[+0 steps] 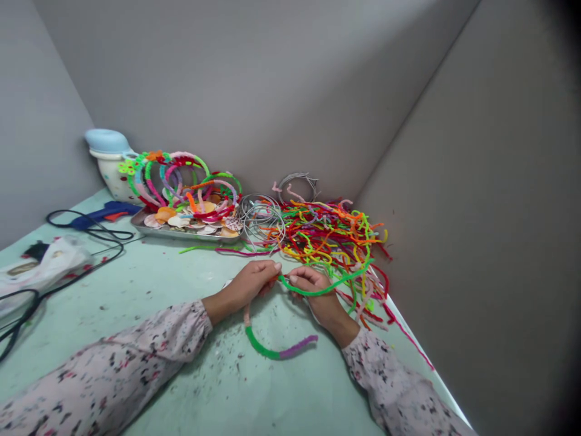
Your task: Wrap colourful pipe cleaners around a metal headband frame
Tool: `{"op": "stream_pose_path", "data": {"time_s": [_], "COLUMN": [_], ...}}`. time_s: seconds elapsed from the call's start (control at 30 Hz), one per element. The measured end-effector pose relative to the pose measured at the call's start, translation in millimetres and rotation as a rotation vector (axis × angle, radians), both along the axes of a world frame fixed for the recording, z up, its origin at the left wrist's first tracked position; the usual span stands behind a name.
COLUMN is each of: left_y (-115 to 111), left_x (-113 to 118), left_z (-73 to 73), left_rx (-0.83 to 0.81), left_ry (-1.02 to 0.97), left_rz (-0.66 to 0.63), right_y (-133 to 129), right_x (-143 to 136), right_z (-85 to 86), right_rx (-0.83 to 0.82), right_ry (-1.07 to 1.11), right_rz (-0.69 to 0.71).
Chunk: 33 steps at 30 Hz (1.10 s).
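My left hand [253, 282] is closed, its thumb and fingers pinched on a partly wrapped hoop. From beneath it the hoop [263, 349] curves down and right, showing pink, green and purple fuzzy sections. A loose green pipe cleaner [333, 287] starts at the left fingertips, passes over the fingers of my right hand [313, 289] and rises to the right. Those fingers are curled close to the left ones, around the hoop's other part, which they mostly hide.
A metal tray [190, 235] holds shells and finished fuzzy hoops. Wire coils [261, 221] and a heap of coloured pipe cleaners [331, 233] lie beyond my hands. Left are a lidded container [115, 172], a blue glue gun [102, 213], black cables [111, 248] and a white plastic bag [54, 263].
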<state>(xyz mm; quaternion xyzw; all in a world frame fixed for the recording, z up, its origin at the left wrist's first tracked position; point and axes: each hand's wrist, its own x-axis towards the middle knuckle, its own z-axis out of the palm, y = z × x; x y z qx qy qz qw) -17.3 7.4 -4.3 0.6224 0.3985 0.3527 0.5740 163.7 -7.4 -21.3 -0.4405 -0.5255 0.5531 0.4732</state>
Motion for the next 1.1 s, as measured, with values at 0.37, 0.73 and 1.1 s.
{"op": "stream_pose_path", "data": {"time_s": [0.37,0.73,1.1], "left_y": [3.1,-3.2,-3.2], "left_x": [3.1,5.7,5.0], "left_z": [-3.3,-1.3,-1.8], "left_rx": [0.032,0.169,0.329], "left_ry": [0.116,0.216,0.287], "left_rz": [0.012,0.036,0.041], "right_y": [-1.9,0.1,-0.6], "right_x": [-0.2,-0.6,1.9], "right_z": [7.4,3.1,1.6], "right_rx": [0.001,-0.035,-0.007], "right_ry": [-0.004,0.093,0.06], "right_rz": [0.029,0.025,0.04]}}
